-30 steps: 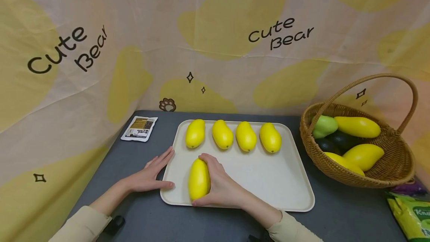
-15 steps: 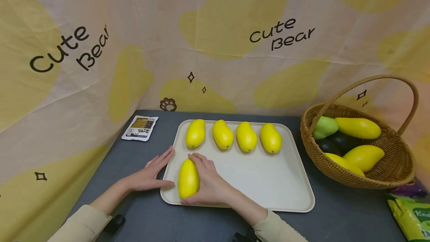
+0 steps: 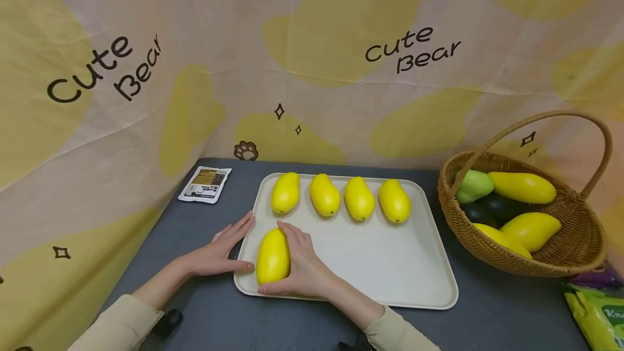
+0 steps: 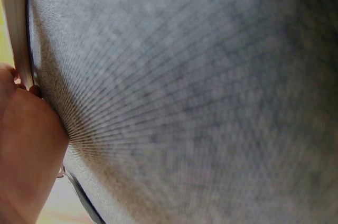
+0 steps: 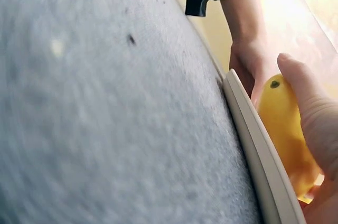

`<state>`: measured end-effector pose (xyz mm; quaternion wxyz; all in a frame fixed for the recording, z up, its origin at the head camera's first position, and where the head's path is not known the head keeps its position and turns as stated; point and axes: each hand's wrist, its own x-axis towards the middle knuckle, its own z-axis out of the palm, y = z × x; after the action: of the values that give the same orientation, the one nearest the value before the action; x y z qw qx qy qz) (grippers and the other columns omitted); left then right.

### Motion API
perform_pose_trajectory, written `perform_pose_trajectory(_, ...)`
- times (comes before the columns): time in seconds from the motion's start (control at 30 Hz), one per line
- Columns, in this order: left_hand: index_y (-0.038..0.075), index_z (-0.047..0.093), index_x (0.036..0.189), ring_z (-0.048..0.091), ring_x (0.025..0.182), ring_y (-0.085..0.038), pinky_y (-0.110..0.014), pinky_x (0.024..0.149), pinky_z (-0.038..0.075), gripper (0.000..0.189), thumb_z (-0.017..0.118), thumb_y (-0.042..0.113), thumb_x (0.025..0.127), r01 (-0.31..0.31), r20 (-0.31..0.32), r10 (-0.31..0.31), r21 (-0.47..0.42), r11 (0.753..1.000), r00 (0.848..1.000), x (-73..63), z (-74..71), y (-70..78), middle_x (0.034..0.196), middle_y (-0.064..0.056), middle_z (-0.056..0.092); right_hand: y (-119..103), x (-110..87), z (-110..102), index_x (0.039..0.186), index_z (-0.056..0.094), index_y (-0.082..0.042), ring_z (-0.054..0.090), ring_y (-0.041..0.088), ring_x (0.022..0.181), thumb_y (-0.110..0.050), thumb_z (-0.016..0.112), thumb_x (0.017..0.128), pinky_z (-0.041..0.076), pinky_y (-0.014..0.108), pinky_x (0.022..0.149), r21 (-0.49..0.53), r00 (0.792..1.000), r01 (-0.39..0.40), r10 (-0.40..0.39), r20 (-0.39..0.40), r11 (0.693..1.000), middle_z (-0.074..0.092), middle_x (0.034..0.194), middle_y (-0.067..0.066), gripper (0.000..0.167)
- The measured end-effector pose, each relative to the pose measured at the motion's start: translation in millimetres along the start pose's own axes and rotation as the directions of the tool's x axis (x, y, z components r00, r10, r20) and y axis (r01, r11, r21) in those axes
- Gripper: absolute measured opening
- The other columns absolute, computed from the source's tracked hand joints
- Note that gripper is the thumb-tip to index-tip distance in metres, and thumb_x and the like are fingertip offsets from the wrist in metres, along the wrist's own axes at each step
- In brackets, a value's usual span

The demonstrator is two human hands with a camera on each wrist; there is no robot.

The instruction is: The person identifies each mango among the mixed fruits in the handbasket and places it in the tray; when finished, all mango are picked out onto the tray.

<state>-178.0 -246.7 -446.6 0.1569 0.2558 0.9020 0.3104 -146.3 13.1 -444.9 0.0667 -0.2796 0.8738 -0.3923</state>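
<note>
A smooth yellow mango [image 3: 273, 257] lies lengthwise at the front left of the white tray [image 3: 380, 264]. My right hand [image 3: 304, 267] grips it from the right, thumb at its near end and fingers around its far end. In the right wrist view the thumb presses beside the dark stem spot of the mango [image 5: 285, 129]. My left hand [image 3: 219, 251] rests at the tray's left edge, its fingers straight and thumb spread over the rim. Several more mangoes [image 3: 325, 195] stand in a row along the tray's back.
A wicker basket [image 3: 580, 237] at the right holds yellow mangoes, a green fruit [image 3: 474, 186] and dark green ones. A white printed pouch [image 3: 205, 184] lies at the back left. A green packet [image 3: 595, 316] lies at the front right. A patterned cloth hangs behind the table.
My right hand has slid the mango left across the tray, toward the left hand, mostly in the first half second. The left hand has stayed at the tray's edge.
</note>
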Motion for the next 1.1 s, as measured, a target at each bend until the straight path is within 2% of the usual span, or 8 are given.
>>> perform_pose_trajectory(0.27, 0.006, 0.011, 0.157, 0.010, 0.146, -0.038, -0.063, 0.111, 0.001, 0.101, 0.067, 0.050, 0.085, -0.009, -0.007, 0.009, -0.016, 1.000, 1.000, -0.4, -0.4, 1.9, 0.164, -0.011, 0.002, 6.4, -0.3, 5.2, 0.155, 0.016, -0.014, 0.028, 0.021, 0.129, -0.061, 0.080, 0.067, 0.039, 0.040, 0.100, 0.019, 0.998, 0.052, -0.051, -0.032, 0.998, 0.022, 0.156, -0.001, 0.118)
perform_pose_trajectory(0.6, 0.005, 0.011, 0.156, 0.011, 0.145, -0.040, -0.063, 0.111, 0.002, 0.101, 0.067, 0.050, 0.085, -0.026, -0.012, 0.026, 0.007, 1.000, 1.000, 0.0, -0.2, 1.0, 0.163, -0.013, 0.002, 7.8, 0.2, 5.0, 0.155, 0.015, -0.015, 0.027, 0.020, 0.130, -0.061, 0.081, 0.067, 0.038, 0.040, 0.102, 0.017, 0.998, 0.050, -0.050, -0.028, 0.999, 0.020, 0.156, -0.002, 0.119)
perform_pose_trajectory(0.87, 0.007, 0.011, 0.157, 0.009, 0.146, -0.038, -0.062, 0.111, 0.002, 0.101, 0.067, 0.050, 0.085, -0.007, -0.008, 0.007, -0.006, 1.000, 1.000, -0.9, 0.8, 0.7, 0.164, -0.010, 0.002, 10.5, 0.3, 7.7, 0.155, 0.015, -0.015, 0.027, 0.020, 0.131, -0.061, 0.080, 0.067, 0.038, 0.041, 0.103, 0.003, 0.997, 0.062, -0.062, -0.036, 0.998, 0.020, 0.157, -0.002, 0.119)
perform_pose_trajectory(1.1, 0.006, 0.011, 0.157, 0.010, 0.146, -0.039, -0.063, 0.111, 0.002, 0.101, 0.067, 0.050, 0.085, -0.014, -0.009, 0.014, -0.006, 1.000, 1.000, 0.4, 0.3, 0.1, 0.164, -0.011, 0.002, 9.8, 1.0, 7.3, 0.155, 0.015, -0.015, 0.026, 0.020, 0.132, -0.062, 0.080, 0.067, 0.038, 0.041, 0.103, -0.007, 0.998, 0.058, -0.058, -0.033, 0.998, 0.018, 0.157, -0.002, 0.119)
